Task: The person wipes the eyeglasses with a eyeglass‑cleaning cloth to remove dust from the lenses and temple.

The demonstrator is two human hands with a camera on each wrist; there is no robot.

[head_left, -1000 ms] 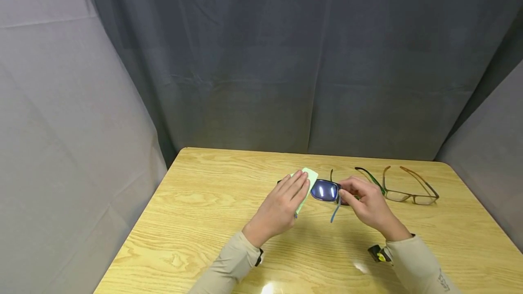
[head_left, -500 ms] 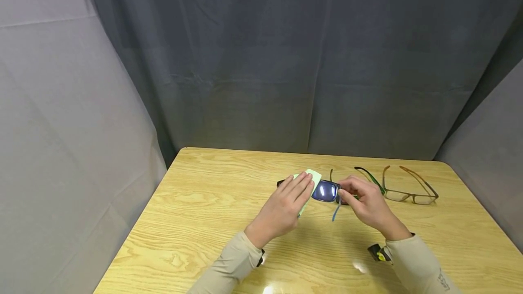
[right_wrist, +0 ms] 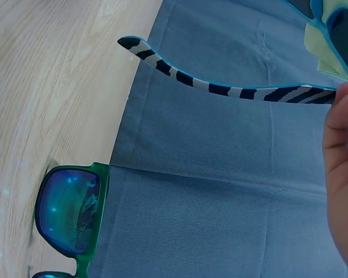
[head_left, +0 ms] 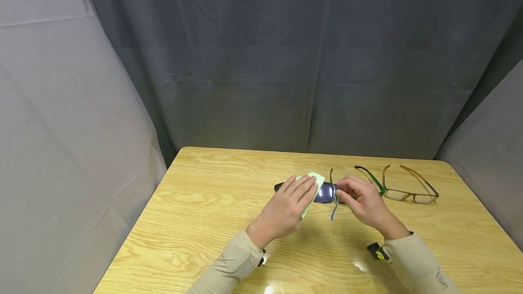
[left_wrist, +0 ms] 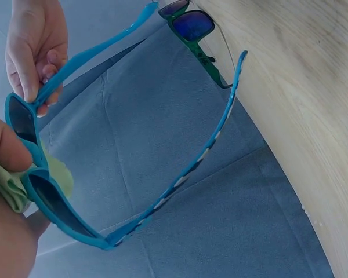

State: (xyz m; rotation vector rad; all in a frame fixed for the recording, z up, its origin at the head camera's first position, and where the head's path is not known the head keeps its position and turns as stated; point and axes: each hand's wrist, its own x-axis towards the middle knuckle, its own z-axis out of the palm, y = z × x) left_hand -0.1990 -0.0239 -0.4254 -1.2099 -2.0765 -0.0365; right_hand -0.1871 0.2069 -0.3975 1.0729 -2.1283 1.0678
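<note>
Blue-framed sunglasses (head_left: 326, 193) with dark lenses are held up over the table, temples unfolded. My left hand (head_left: 282, 212) holds a light green cloth (head_left: 318, 178) against their front, its fingers nearly straight across the cloth. In the left wrist view, the left thumb presses the back of the frame near the bridge, pinching cloth and sunglasses (left_wrist: 55, 200) together. My right hand (head_left: 367, 203) pinches the other end at the hinge. A zebra-striped temple (right_wrist: 220, 89) shows in the right wrist view. The hand and cloth hide one lens in the head view.
Green-framed mirrored sunglasses (right_wrist: 69, 211) rest on the wooden table (head_left: 192, 230), partly behind my right hand in the head view. Brown-framed eyeglasses (head_left: 425, 199) lie right of them with temples open. Grey curtains (head_left: 245, 67) stand behind and at both sides.
My left hand and the cloth have slid a little to the right across the sunglasses, covering more of the visible lens. The right hand keeps its pinch, barely moving.
</note>
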